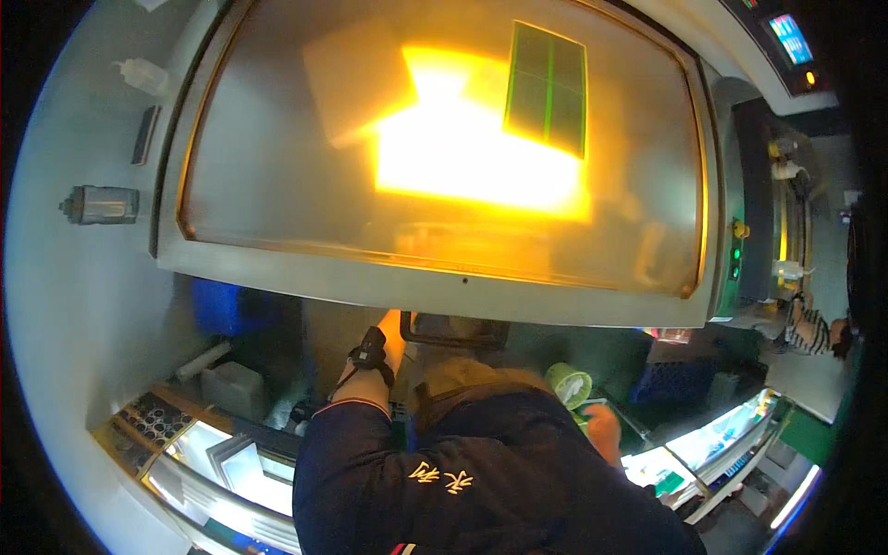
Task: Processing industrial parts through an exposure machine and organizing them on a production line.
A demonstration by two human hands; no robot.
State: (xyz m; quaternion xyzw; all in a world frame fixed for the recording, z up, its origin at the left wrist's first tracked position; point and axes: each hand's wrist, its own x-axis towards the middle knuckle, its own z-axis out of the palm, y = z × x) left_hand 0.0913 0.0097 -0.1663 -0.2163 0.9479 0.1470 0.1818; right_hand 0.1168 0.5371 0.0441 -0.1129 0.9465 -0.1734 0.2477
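My left forearm, with a black strapped device (pixel 368 353) at the wrist, reaches up to the front edge of a large machine (pixel 444 289). There my left hand (pixel 396 324) is beside a black handle (pixel 453 340); its fingers are hidden, so I cannot tell whether they grip the handle. Lower right, my right hand (pixel 603 431) is near a pale green tub (pixel 568 385) with something whitish in it. That hand is smeared, and its fingers and anything in them do not show clearly. Behind the machine's window, a dark green panel (pixel 546 88) sits by bright yellow light.
Green-lit buttons (pixel 736 264) and a small screen (pixel 791 39) are on the machine's right side. At lower left stand a pale jug (pixel 233 388) and a lit workbench (pixel 236 467). Another lit bench (pixel 712 444) is lower right. A person in a striped top (pixel 811 330) is far right.
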